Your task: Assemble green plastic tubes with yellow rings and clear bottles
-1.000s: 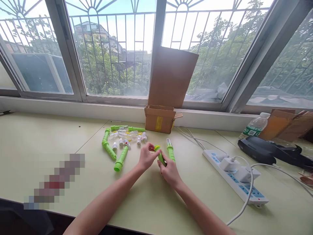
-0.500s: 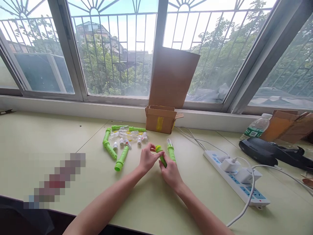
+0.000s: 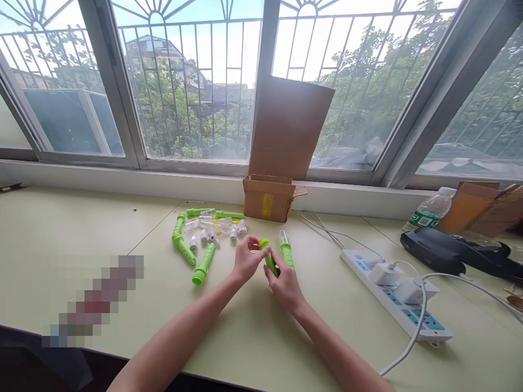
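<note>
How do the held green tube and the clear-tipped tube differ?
The held tube shows a yellow ring; the clear-tipped tube, a transparent cap. Left hand and right hand hold the held tube; the clear-tipped tube rests on the table. Both are green.

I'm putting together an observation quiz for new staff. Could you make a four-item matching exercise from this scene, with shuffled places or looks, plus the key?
1. Left hand
2. Power strip
3. Right hand
4. Bottle

A. Lower down on the held tube
B. Clear, with a green label
C. Nearer the held tube's yellow end
D. White, with plugs in it

Pairs: 1-C, 2-D, 3-A, 4-B
</note>
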### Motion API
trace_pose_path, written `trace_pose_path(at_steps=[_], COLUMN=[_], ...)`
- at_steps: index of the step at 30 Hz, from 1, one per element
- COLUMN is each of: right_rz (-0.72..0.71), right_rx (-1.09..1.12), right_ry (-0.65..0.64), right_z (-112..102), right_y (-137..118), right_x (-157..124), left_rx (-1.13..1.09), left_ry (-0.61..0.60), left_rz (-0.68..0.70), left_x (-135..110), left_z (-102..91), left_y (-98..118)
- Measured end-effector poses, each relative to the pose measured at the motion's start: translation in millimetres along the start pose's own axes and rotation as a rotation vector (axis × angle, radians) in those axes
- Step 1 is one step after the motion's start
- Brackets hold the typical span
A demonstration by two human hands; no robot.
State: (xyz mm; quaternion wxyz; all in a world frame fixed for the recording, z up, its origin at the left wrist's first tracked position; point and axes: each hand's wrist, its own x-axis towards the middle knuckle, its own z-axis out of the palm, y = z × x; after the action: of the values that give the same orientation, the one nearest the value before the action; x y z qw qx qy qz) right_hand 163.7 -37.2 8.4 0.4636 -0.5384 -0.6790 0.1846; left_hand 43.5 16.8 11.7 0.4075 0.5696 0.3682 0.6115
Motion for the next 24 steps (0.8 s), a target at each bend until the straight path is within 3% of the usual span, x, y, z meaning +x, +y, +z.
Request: trace_pose_path(at_steps=[3, 16, 24], right_rz=[-0.036, -0.052, 0.345], right_rx=[0.016, -0.012, 0.508], right_ry=[-0.048, -0.025, -0.103], right_z=[-0.3, -1.0, -3.1], right_y=[3.0, 6.3, -10.8], right_x=[0.9, 2.0, 0.1], left_rx=[0.020, 0.036, -0.035], left_ry=[0.001, -0.002, -0.010], left_rz=[0.013, 0.032, 0.015], left_x=[-0.5, -0.5, 2.4], left_z=[0.2, -0.3, -1.2], left_y=[-0.2, -0.4, 2.4])
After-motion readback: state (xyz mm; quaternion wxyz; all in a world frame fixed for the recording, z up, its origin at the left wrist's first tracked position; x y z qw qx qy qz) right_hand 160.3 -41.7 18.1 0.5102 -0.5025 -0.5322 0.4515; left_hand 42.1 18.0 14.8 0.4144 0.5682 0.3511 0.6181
